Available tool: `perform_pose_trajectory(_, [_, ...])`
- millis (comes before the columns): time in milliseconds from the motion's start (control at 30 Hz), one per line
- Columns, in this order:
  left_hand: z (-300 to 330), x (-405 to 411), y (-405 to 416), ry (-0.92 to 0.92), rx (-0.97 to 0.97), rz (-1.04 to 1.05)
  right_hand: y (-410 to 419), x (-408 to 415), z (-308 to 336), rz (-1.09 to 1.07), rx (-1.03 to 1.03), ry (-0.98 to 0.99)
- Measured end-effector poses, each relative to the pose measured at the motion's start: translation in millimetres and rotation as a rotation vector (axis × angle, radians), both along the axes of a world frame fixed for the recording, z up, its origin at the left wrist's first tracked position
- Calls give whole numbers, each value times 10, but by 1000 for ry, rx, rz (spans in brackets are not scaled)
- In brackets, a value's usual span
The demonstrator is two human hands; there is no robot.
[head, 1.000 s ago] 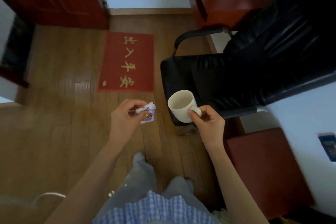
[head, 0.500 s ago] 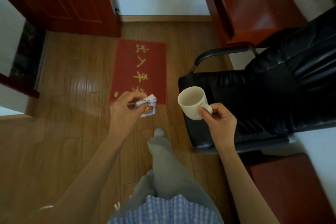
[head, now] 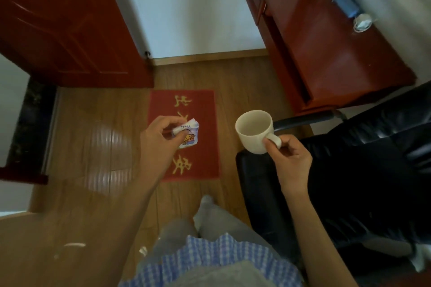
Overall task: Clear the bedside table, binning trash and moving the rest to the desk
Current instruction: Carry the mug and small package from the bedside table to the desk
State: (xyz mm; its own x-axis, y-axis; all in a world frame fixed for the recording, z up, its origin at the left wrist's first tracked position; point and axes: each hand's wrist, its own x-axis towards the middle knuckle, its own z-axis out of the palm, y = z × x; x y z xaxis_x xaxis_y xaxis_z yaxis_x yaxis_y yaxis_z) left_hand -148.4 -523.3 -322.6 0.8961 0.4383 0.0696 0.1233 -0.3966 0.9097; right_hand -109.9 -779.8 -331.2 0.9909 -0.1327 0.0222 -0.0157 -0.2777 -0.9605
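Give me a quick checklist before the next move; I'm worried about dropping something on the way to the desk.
1. Mug secure: ok, right hand pinches its handle.
2. Mug upright and empty: ok, it tilts only slightly and no liquid shows inside.
3. Tissue pack secure: ok, left hand grips it with the fingertips.
4. Free spot on the desk: ok, its near part is bare; clutter sits at the far end.
5. Path to the desk: not ok, the black chair stands between.
6. Trash bin located: cannot tell, none in view.
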Motion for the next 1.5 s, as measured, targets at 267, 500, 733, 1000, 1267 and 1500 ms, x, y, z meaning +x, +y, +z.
perform_pose_trajectory(267, [112, 1424, 53, -9, -4, -146, 168, 1073, 138, -105, -3, -31])
perform_pose_trajectory(500, [44, 3000, 183, -43, 0, -354, 400, 2081, 55, -299, -25, -3])
perform_pose_trajectory(733, [117, 4504, 448, 7, -17, -504, 710, 3138, 107, -504, -80, 11])
perform_pose_trajectory(1000, [239, 5823, 153, -9, -47, -725, 691, 3917, 240, -692, -127, -23])
perform_pose_trajectory(1267, [153, 6834, -539, -8, -134, -851, 212, 4712, 201, -822, -108, -18])
perform_pose_trajectory(1500, [108, 7689, -1261, 39, -130, -916, -412, 5441, 105, -921, -53, 9])
